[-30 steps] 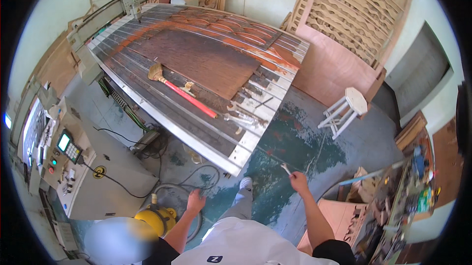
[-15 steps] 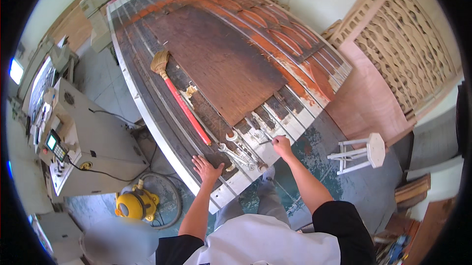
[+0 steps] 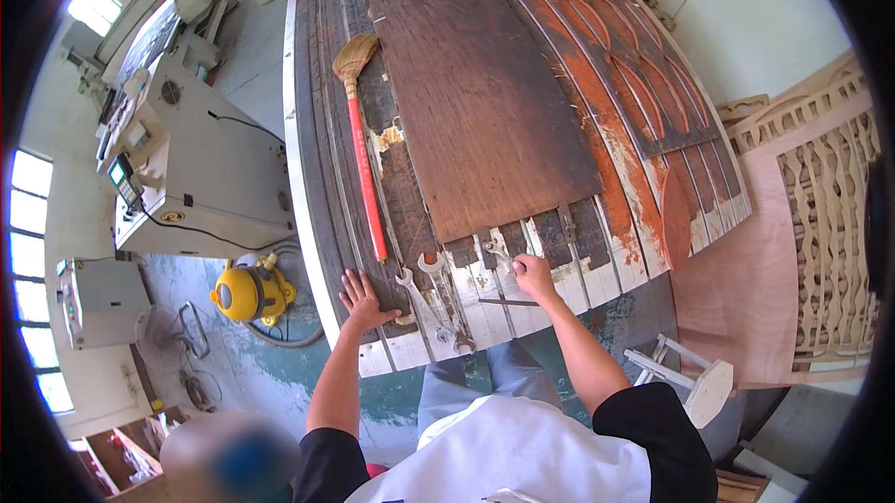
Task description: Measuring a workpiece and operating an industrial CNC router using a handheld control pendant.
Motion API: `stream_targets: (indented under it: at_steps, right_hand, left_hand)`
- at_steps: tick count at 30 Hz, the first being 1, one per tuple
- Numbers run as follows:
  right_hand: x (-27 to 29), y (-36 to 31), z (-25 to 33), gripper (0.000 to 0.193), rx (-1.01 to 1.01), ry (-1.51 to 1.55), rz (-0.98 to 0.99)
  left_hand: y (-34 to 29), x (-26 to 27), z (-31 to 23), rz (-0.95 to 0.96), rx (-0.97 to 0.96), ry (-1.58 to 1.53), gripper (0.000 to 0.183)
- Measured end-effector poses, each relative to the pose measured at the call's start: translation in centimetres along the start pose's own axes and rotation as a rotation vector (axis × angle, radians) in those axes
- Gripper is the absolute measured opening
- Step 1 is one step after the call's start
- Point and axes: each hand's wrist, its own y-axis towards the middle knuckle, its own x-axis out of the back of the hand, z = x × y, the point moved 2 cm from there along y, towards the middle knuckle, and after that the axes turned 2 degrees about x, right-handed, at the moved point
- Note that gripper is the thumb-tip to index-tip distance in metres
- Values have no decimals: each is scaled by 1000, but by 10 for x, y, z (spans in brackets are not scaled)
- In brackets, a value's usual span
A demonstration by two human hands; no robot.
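My left hand [image 3: 364, 303] lies flat on the near left part of the slatted table bed [image 3: 322, 214], fingers spread, holding nothing. My right hand [image 3: 533, 277] is closed at the handle end of an adjustable wrench [image 3: 498, 247], whose head points away from me toward the brown board. A thin dark metal bar [image 3: 508, 303] lies on the bed just below that hand. Between my hands lie an open-end wrench [image 3: 417, 296] and a second wrench [image 3: 433, 265], side by side. A broom [image 3: 365, 177] with a red handle rests beyond my left hand.
A large brown board [image 3: 485, 102] covers the middle of the bed. Curved wooden pieces [image 3: 643, 93] lie on the right. A yellow vacuum cleaner [image 3: 254, 295] and a grey machine cabinet [image 3: 200, 158] stand to the left. A white stool [image 3: 704, 391] and a carved lattice panel [image 3: 820, 242] are at right.
My view has turned, shifting the table in the picture. My right hand has come to the adjustable wrench; the dark bar, at its fingers before, now lies apart. My left hand stays flat.
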Motion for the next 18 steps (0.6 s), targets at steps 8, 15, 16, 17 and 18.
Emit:
stream_targets:
  at_steps: [8,15,16,17,18]
  right_hand:
    - [39,48,2,14,101,-141,283]
    - [46,81,4,16,343,-271,302]
    - [46,86,4,16,423,-326,277]
    - [46,91,11,17,454,-351,330]
    - [45,90,18,17,458,-349,335]
  left_hand:
    - [0,3,-7,64,60,20,149]
    - [-2,8,-11,50,51,-15,150]
    - [-2,7,-12,52,51,-17,150]
    - [-2,6,-10,47,50,-24,150]
    - [-2,6,-8,41,48,-31,150]
